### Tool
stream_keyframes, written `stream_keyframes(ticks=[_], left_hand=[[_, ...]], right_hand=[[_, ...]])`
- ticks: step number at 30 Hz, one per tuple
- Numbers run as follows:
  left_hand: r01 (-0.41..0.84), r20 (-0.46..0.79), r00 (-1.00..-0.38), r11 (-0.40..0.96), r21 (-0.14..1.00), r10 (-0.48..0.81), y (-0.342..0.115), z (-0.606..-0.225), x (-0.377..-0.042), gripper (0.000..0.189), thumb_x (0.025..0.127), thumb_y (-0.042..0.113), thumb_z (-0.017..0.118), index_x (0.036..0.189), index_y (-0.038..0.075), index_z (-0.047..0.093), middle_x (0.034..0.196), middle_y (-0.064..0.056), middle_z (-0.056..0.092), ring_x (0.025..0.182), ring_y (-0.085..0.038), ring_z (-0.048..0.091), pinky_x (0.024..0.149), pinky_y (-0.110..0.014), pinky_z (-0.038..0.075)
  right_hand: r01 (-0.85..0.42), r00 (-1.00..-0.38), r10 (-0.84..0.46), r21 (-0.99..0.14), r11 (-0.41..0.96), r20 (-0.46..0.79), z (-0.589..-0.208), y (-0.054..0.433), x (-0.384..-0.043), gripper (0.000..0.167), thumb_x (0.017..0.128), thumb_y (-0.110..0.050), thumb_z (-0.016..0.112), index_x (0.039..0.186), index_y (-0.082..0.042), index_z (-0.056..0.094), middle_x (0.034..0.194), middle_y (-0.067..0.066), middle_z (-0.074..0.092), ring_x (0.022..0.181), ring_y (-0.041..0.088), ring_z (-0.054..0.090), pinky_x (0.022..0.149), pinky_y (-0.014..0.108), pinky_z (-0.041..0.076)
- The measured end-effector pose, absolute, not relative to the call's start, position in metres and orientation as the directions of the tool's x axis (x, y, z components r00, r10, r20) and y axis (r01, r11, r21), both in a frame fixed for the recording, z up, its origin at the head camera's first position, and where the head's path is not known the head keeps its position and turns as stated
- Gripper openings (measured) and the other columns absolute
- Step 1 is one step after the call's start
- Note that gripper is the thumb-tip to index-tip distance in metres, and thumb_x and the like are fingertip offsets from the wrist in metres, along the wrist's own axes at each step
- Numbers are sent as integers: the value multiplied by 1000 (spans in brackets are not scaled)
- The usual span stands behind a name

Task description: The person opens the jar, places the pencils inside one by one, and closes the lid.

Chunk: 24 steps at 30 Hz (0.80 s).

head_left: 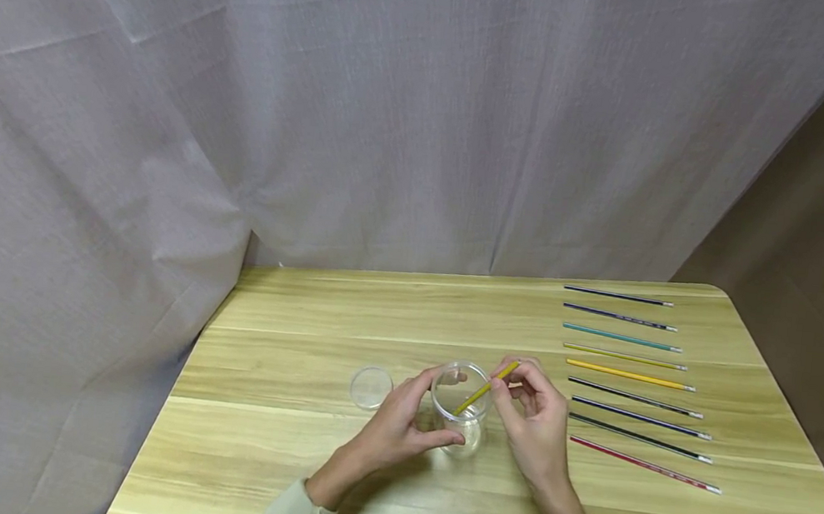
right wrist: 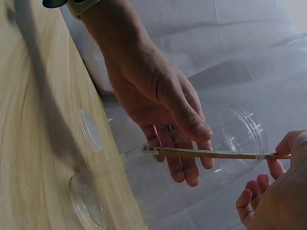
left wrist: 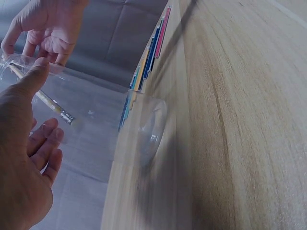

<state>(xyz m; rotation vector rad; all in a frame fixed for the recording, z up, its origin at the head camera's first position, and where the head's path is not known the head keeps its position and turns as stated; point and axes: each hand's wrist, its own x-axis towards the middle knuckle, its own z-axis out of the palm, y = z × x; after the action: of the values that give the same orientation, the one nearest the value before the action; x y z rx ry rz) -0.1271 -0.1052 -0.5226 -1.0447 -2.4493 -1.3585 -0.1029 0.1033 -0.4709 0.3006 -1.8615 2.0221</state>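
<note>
A clear plastic jar (head_left: 464,440) is gripped by my left hand (head_left: 402,422), thumb on the near side and fingers around the far side. My right hand (head_left: 535,421) pinches a yellow pencil (head_left: 486,389) near one end at the jar's mouth. The pencil slants through the opening, and its metal-banded eraser end (right wrist: 151,150) is inside the jar. I see no other pencil in the jar. Its base (right wrist: 87,201) is close to the table; whether it touches is hard to tell.
Several pencils lie in a spaced column on the table's right side, among them a red pencil (head_left: 646,464), an orange-yellow pencil (head_left: 629,374) and a teal pencil (head_left: 622,338). Left of the jar lies a round clear lid (head_left: 371,388). Grey cloth (head_left: 396,121) hangs behind the wooden table (head_left: 272,443).
</note>
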Motion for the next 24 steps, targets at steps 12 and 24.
stream_keyframes(ticks=[12,24], left_hand=[[611,413,-766,357,707,493,-106,-523,-125,93,82,26,95,158,14,43,144,-8,65,134,-23,61,115,-43,49],[612,417,-765,354,707,491,-106,-524,-125,94,81,26,95,158,14,43,143,-9,65,130,-35,63,114,-44,50]], right_hand=[[-391,-914,148,-918,-65,378,-470,103,-105,17,90,22,64,99,8,69,100,17,63,89,16,62,73,18,57],[-418,-895,189,-908,-37,404,-469,110,-108,16,90,22,62,100,12,68,99,13,65,88,15,63,72,17,56]])
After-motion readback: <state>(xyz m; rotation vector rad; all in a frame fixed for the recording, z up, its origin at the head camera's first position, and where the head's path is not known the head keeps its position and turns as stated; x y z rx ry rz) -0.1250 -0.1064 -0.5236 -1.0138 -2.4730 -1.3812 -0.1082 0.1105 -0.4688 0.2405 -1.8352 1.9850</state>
